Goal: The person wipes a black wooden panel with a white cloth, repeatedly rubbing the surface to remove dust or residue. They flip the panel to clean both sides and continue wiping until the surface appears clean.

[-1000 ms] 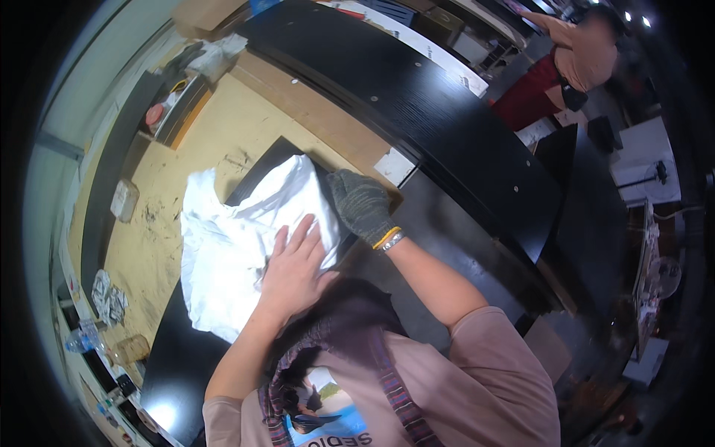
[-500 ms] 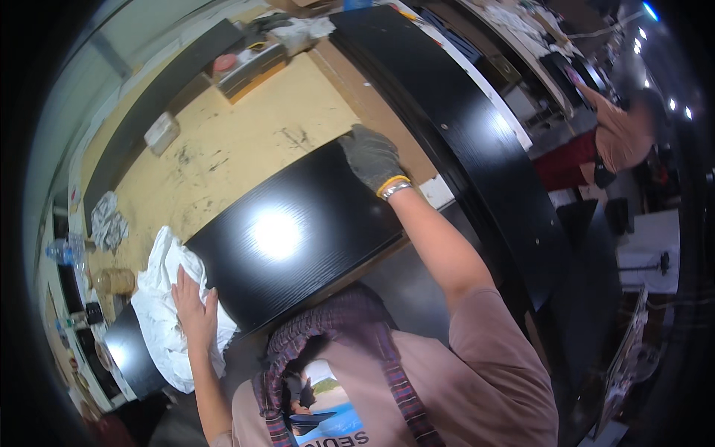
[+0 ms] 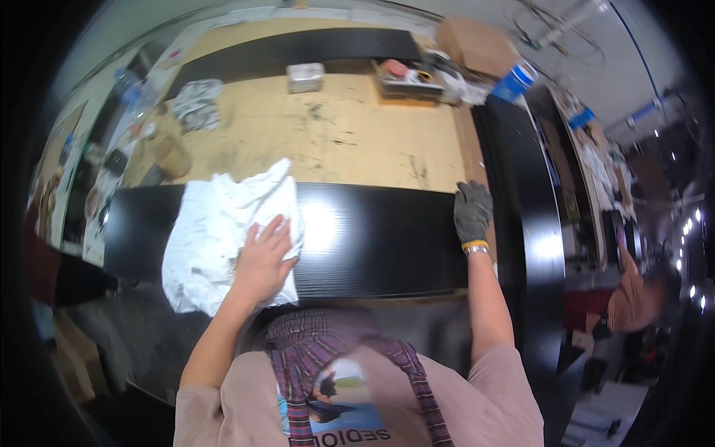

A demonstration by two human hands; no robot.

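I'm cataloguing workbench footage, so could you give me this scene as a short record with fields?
Panel: black panel, flat along the tabletop's near side
Cloth: white cloth, over the panel's left part
Left hand: bare, fingers spread on the cloth
Right hand: gray glove, at the panel's right end; grip unclear
Behind panel: yellowish tabletop, pale block, crumpled wad
Far right: another person

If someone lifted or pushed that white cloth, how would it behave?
The white cloth is probably floppy, given its loose folds. It likely weighs little, looking thin and crumpled. Pushed, it may slide easily over the glossy black board.
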